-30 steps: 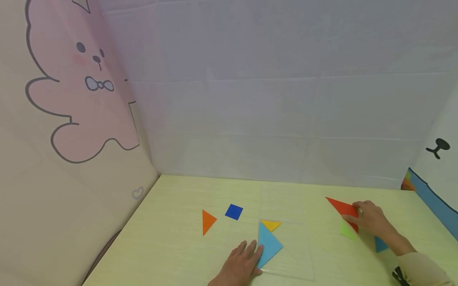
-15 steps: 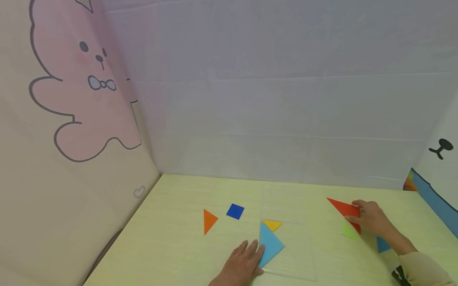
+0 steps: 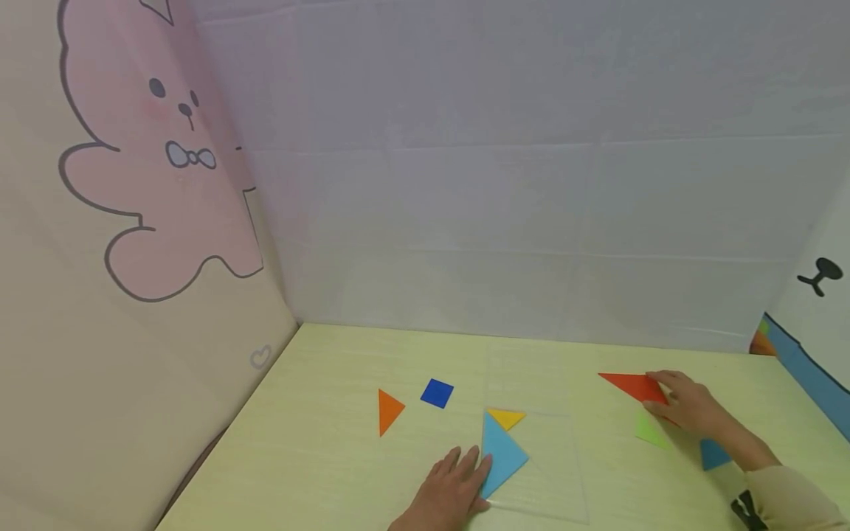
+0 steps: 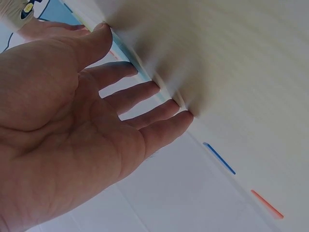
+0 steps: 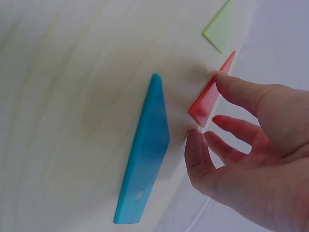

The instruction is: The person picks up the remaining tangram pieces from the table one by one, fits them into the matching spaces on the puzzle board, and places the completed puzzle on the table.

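Note:
In the head view, my left hand (image 3: pixel 443 490) rests on the table with its fingers extended. Its index finger and thumb touch the left edge of a light-blue triangle tangram piece (image 3: pixel 503 457). A small yellow triangle (image 3: pixel 507 418) lies against the upper edge of that piece. On the right, a red triangle (image 3: pixel 627 383) is pinched between the thumb and fingers of my right hand (image 3: pixel 693 409), which cover part of it. Just below it lies a light-green piece (image 3: pixel 651 431). A blue piece (image 5: pixel 145 159) stands out in the right wrist view, partly under my forearm in the head view.
An orange triangle (image 3: pixel 389 411) and a dark-blue square (image 3: pixel 437 393) lie left of centre on the pale-yellow table (image 3: pixel 319 442). A faint clear rectangular outline (image 3: pixel 578 457) surrounds the light-blue piece. Printed curtains (image 3: pixel 425 184) enclose the table's back and sides.
My right hand has turned the red triangle counterclockwise, so its long tip points left and its upper edge lies nearly level. My left hand and the other pieces stay put.

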`<move>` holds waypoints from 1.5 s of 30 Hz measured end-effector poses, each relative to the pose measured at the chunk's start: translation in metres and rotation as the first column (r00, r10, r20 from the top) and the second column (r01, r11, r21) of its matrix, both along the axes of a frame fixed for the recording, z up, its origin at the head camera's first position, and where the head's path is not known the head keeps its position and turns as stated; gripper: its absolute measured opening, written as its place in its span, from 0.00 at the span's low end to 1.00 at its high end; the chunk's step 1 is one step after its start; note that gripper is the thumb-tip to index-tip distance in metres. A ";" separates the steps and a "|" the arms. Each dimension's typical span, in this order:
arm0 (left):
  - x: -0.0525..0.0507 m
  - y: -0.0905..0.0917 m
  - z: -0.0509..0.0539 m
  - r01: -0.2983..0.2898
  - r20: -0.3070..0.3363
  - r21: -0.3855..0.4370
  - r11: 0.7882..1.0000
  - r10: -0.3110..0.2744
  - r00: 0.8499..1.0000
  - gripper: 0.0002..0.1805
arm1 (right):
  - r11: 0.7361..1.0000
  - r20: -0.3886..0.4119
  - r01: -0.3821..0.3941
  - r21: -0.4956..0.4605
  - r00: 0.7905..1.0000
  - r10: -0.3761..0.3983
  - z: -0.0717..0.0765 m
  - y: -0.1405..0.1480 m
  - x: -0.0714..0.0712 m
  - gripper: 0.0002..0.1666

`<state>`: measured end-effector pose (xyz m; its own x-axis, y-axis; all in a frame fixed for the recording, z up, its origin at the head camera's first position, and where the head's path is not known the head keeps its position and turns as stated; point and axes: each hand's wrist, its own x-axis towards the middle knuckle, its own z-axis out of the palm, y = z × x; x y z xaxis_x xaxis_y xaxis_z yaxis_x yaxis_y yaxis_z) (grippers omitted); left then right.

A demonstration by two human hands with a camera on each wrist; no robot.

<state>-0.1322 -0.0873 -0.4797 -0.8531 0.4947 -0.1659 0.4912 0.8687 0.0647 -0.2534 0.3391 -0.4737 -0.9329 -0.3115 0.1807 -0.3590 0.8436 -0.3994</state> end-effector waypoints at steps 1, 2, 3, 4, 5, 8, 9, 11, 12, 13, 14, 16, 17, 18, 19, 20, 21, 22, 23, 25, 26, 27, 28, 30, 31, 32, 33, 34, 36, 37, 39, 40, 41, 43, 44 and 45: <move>0.000 0.000 0.000 0.002 -0.003 -0.002 1.000 -0.002 1.000 0.32 | 1.000 -0.008 -0.010 0.009 1.000 0.010 0.000 0.000 0.000 0.30; 0.000 0.000 0.000 0.004 -0.007 -0.004 1.000 -0.005 1.000 0.32 | 1.000 -0.013 -0.014 0.015 1.000 0.015 0.000 0.000 0.000 0.30; 0.000 0.000 -0.001 0.007 -0.013 -0.007 1.000 -0.008 1.000 0.32 | 1.000 -0.012 -0.017 0.021 1.000 0.017 0.001 -0.001 0.000 0.29; 0.000 0.000 -0.001 0.009 -0.017 -0.009 1.000 -0.009 1.000 0.32 | 1.000 -0.009 -0.015 0.025 1.000 0.015 0.001 -0.001 0.001 0.30; 0.000 0.000 -0.001 0.010 -0.020 -0.010 1.000 -0.010 1.000 0.32 | 1.000 -0.010 -0.015 0.024 1.000 0.015 0.002 -0.001 0.001 0.29; 0.000 0.001 0.000 0.012 -0.027 -0.015 1.000 -0.012 1.000 0.32 | 1.000 -0.006 -0.006 0.028 1.000 0.006 0.002 -0.002 0.001 0.29; 0.000 0.001 0.000 0.011 -0.025 -0.016 1.000 -0.011 1.000 0.32 | 1.000 -0.002 -0.002 0.031 1.000 0.002 0.003 -0.003 0.001 0.29; 0.000 0.001 0.000 0.008 -0.014 -0.013 1.000 -0.008 1.000 0.32 | 0.999 0.000 0.006 0.038 1.000 -0.006 0.003 -0.003 0.001 0.29; 0.000 0.001 0.000 0.007 -0.009 -0.010 1.000 -0.007 1.000 0.32 | 0.999 0.002 0.009 0.042 1.000 -0.009 0.003 -0.003 0.001 0.29; 0.000 0.001 0.000 0.004 0.000 -0.008 1.000 -0.004 1.000 0.32 | 0.999 0.004 0.011 0.045 1.000 -0.011 0.003 -0.003 0.001 0.29; 0.000 0.001 0.000 0.001 0.007 -0.004 1.000 -0.001 1.000 0.32 | 0.999 0.005 0.013 0.048 1.000 -0.013 0.003 -0.003 0.000 0.29; 0.000 0.002 0.000 -0.002 0.014 0.000 1.000 0.002 1.000 0.32 | 0.999 0.007 0.016 0.050 1.000 -0.016 0.003 -0.003 0.000 0.29; 0.000 0.002 0.000 -0.005 0.017 0.001 1.000 0.005 1.000 0.32 | 0.999 0.004 0.015 0.051 1.000 -0.015 0.002 -0.003 0.000 0.29; 0.000 0.002 0.000 -0.007 0.017 -0.001 1.000 0.007 1.000 0.32 | 0.999 0.003 0.015 0.052 1.000 -0.015 0.002 -0.003 -0.001 0.29; 0.000 0.002 0.000 -0.009 0.017 -0.003 1.000 0.009 1.000 0.32 | 0.999 0.000 0.013 0.048 1.000 -0.013 0.002 -0.003 -0.001 0.29; 0.000 0.002 0.000 -0.010 0.015 -0.006 1.000 0.010 1.000 0.32 | 0.999 -0.005 0.013 0.044 1.000 -0.013 0.002 -0.003 -0.001 0.29; 0.000 0.003 0.000 -0.009 0.009 -0.011 1.000 0.009 1.000 0.32 | 0.999 -0.007 0.010 0.033 1.000 -0.010 0.002 -0.003 -0.001 0.29; 0.000 0.003 0.000 -0.008 0.004 -0.017 1.000 0.009 1.000 0.32 | 1.000 -0.007 0.009 0.017 1.000 -0.009 0.001 -0.003 -0.001 0.29; 0.000 0.003 0.001 -0.008 0.000 -0.024 1.000 0.008 1.000 0.32 | 1.000 -0.004 0.009 -0.001 1.000 -0.009 0.001 -0.003 -0.001 0.29; 0.000 0.003 0.001 -0.003 -0.013 -0.034 0.999 0.003 1.000 0.32 | 0.999 0.017 0.015 -0.049 1.000 -0.014 0.001 -0.003 -0.001 0.31; 0.000 0.003 0.001 -0.002 -0.016 -0.036 0.999 0.001 1.000 0.32 | 0.997 0.026 0.019 -0.070 1.000 -0.017 0.001 -0.003 -0.001 0.31; 0.000 0.003 0.001 -0.001 -0.018 -0.038 0.999 0.000 1.000 0.32 | 0.996 0.035 0.024 -0.089 0.999 -0.021 0.000 -0.002 -0.002 0.32; 0.000 0.003 0.001 0.000 -0.018 -0.037 0.999 0.000 1.000 0.32 | 0.994 0.042 0.036 -0.102 0.999 -0.032 -0.001 -0.002 -0.002 0.34; 0.001 0.003 0.002 -0.001 -0.016 -0.032 0.999 0.001 1.000 0.32 | 0.992 0.048 0.055 -0.112 0.998 -0.050 -0.002 -0.002 -0.003 0.35; 0.001 0.003 0.002 -0.002 -0.015 -0.031 1.000 0.002 1.000 0.32 | 0.992 0.044 0.059 -0.115 0.998 -0.055 -0.003 -0.002 -0.004 0.36; 0.001 0.003 0.002 -0.003 -0.014 -0.028 1.000 0.003 1.000 0.32 | 0.991 0.041 0.065 -0.115 0.997 -0.061 -0.003 -0.002 -0.004 0.36; 0.001 0.003 0.002 -0.002 -0.019 -0.030 1.000 0.001 1.000 0.32 | 0.991 0.043 0.072 -0.117 0.997 -0.067 -0.003 -0.002 -0.005 0.36; 0.001 0.003 0.002 0.000 -0.022 -0.032 0.999 -0.001 1.000 0.32 | 0.990 0.046 0.078 -0.120 0.996 -0.073 -0.003 -0.002 -0.005 0.37; 0.000 0.003 0.001 0.002 -0.024 -0.035 0.999 -0.002 1.000 0.32 | 0.988 0.056 0.087 -0.128 0.995 -0.080 -0.003 -0.002 -0.005 0.37; 0.000 0.003 0.001 0.004 -0.029 -0.036 0.999 -0.005 1.000 0.32 | 0.987 0.063 0.092 -0.134 0.994 -0.084 -0.003 -0.001 -0.005 0.37; 0.000 0.003 0.000 0.006 -0.034 -0.037 0.999 -0.007 0.999 0.32 | 0.986 0.075 0.100 -0.136 0.993 -0.091 -0.003 -0.001 -0.005 0.38; 0.000 0.003 -0.001 0.006 -0.033 -0.036 0.999 -0.007 0.999 0.32 | 0.985 0.077 0.102 -0.138 0.993 -0.092 -0.003 0.000 -0.005 0.37; 0.000 0.003 -0.001 0.005 -0.033 -0.034 0.999 -0.006 0.999 0.32 | 0.985 0.079 0.102 -0.142 0.993 -0.091 -0.002 0.000 -0.005 0.37; 0.000 0.003 -0.002 0.004 -0.032 -0.033 0.999 -0.005 0.999 0.32 | 0.984 0.076 0.099 -0.148 0.993 -0.088 -0.002 0.001 -0.004 0.35; 0.000 0.003 -0.002 0.002 -0.030 -0.032 0.999 -0.003 1.000 0.32 | 0.984 0.074 0.099 -0.150 0.993 -0.089 -0.001 0.001 -0.003 0.35; 0.000 0.003 -0.002 0.000 -0.028 -0.032 0.999 -0.001 1.000 0.32 | 0.982 0.075 0.102 -0.157 0.993 -0.091 0.000 0.001 -0.003 0.33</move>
<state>-0.1323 -0.0843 -0.4815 -0.8572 0.4901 -0.1582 0.4931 0.8697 0.0231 -0.2563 0.3400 -0.4738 -0.9688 -0.1918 0.1570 -0.2471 0.7959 -0.5527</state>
